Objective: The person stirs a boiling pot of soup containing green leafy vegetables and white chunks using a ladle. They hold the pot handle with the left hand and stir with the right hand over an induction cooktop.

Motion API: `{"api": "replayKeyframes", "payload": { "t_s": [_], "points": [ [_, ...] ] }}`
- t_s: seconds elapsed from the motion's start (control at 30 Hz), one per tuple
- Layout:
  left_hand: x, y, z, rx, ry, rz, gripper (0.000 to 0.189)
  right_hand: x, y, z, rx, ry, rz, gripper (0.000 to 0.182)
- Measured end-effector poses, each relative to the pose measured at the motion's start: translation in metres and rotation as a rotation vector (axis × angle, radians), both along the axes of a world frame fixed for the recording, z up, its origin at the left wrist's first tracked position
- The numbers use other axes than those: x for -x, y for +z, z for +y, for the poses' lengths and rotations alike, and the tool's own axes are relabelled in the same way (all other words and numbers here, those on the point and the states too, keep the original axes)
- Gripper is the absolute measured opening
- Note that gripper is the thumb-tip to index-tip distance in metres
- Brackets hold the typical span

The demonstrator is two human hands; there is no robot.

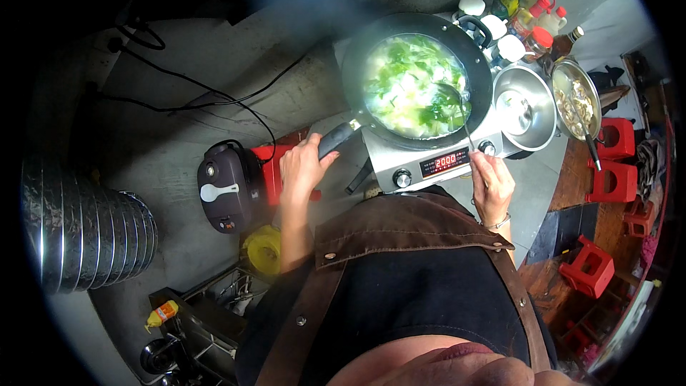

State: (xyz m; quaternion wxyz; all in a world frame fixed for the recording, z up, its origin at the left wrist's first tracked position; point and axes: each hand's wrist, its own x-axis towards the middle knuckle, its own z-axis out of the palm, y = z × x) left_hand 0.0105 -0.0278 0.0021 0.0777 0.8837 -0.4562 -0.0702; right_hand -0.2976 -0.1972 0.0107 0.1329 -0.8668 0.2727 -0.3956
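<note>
My left hand (304,167) grips the black handle (338,138) of a dark wok (356,72), its thumb along the grip's lower side. Green leaves and pale pieces in broth (412,78) fill much of the wok. Between the thumb and fingers of my right hand (492,181) is the thin handle of a metal ladle (464,118). The ladle's head rests in the broth at the wok's right side, partly hidden by leaves. Beneath the wok is a silver induction cooker (383,166) with two knobs and a lit red display.
A steel bowl (542,134) and a pan of brown food pieces (576,102) stand right of the wok. Behind them are white jars (494,27) and several bottles (552,20). Left are a rice cooker (222,201), black cords (214,101) and a foil duct (91,233). Red stools (613,182) stand right.
</note>
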Motion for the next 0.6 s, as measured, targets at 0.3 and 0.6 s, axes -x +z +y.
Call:
{"api": "replayKeyframes", "payload": {
  "t_s": [0.3,0.6],
  "points": [
    [0.0,0.004,-0.002,-0.027,0.005,0.006,0.044,-0.004,0.009,0.021,-0.078,0.2,-0.037,0.033],
    [0.001,0.002,-0.001,0.004,0.0,-0.005,0.043,-0.011,0.022,0.006,-0.048,0.15,-0.097,0.026]
  ]
}}
